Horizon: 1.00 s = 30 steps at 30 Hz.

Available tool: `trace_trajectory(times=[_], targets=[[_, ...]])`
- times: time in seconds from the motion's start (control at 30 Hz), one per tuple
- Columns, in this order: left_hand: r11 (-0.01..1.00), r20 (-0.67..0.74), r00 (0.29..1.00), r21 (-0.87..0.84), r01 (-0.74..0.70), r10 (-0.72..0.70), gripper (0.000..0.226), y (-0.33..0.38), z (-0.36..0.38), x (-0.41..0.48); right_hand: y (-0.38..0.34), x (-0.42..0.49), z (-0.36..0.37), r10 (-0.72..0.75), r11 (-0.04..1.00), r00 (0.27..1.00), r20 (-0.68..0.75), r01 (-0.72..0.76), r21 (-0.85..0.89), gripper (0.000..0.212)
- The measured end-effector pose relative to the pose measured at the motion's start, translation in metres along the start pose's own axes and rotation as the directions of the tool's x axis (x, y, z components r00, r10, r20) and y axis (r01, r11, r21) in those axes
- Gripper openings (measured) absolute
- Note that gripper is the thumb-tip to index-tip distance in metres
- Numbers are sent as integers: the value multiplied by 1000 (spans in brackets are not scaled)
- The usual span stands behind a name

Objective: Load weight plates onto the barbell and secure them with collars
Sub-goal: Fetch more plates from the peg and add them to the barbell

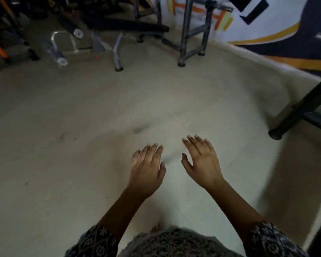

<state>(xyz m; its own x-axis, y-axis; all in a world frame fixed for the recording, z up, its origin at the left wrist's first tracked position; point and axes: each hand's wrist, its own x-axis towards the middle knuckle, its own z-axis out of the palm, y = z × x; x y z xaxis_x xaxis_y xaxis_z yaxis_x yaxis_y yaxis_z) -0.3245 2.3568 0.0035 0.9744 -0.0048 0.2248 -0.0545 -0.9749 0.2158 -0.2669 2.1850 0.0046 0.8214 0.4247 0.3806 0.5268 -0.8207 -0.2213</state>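
My left hand (147, 168) and my right hand (202, 160) hover side by side over the pale tiled floor (82, 145), palms down and fingers spread. Neither hand holds anything. No barbell, weight plate or collar shows clearly in this blurred view. A chrome bar with round end caps (60, 52) lies on the floor at the far left, near dark equipment.
A flat bench with grey legs (119, 52) stands at the back. A grey metal stand (193, 34) sits to its right, against a painted wall (267, 25). A black frame leg (296, 110) slants down at the right edge. Patterned sleeves fill the bottom.
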Motion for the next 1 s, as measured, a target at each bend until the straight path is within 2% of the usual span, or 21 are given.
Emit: trace_trajectory(times=[0.27,0.47,0.77,1.0], targets=[[973,-2,973,7,-232,232,48,-39,44,213,73,150,61,215,975,975,-55,-217,-39,47],[952,42,951,-1,-306,306,49,-57,73,381,146,285,98,307,949,944,-125,-314,-40,46],[928,3,930,-59,-367,368,48,-74,108,626,257,481,137,403,907,910,-97,-411,-93,50],[898,37,904,-140,-418,426,49,-79,167,826,362,634,186,509,845,842,-180,-529,-81,45]])
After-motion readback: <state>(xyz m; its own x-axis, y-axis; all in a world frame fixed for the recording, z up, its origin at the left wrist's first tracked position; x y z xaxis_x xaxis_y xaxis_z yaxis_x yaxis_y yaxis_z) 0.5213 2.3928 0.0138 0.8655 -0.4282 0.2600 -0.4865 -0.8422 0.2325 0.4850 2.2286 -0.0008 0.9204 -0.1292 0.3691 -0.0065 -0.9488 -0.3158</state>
